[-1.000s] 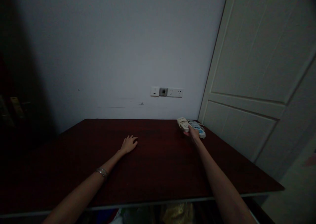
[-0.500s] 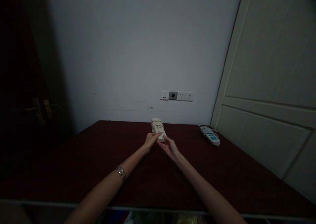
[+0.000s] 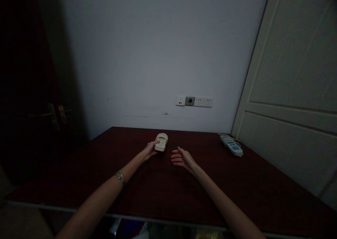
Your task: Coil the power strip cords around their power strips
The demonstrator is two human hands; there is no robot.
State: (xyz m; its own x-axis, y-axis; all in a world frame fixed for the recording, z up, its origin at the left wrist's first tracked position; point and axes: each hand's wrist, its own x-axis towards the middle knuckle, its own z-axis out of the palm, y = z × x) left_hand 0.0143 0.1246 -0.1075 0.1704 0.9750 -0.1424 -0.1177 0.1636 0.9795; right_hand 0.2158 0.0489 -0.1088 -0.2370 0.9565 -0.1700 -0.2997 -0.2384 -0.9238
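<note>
A white power strip (image 3: 160,146) with its cord wound round the far end is gripped at its near left side by my left hand (image 3: 149,150), thumb on top. Over the dark red table (image 3: 147,193), my right hand (image 3: 183,159) is apart from the strip, to its right. Its fingers are stretched out and hold nothing. A second power strip (image 3: 233,147), white with blue socket faces and a wrapped cord, lies at the right side of the table, away from both hands.
Behind the table, the wall carries a row of white sockets (image 3: 203,102) and a grey plate (image 3: 190,101). A pale panelled door (image 3: 286,126) borders the right side. To the left is a dark door with a handle (image 3: 62,114). Assorted items show below the table's front edge.
My right hand has let go of the power strip and its fingers have opened. My left hand has shifted left with the strip, which is now turned differently. The view has moved slightly.
</note>
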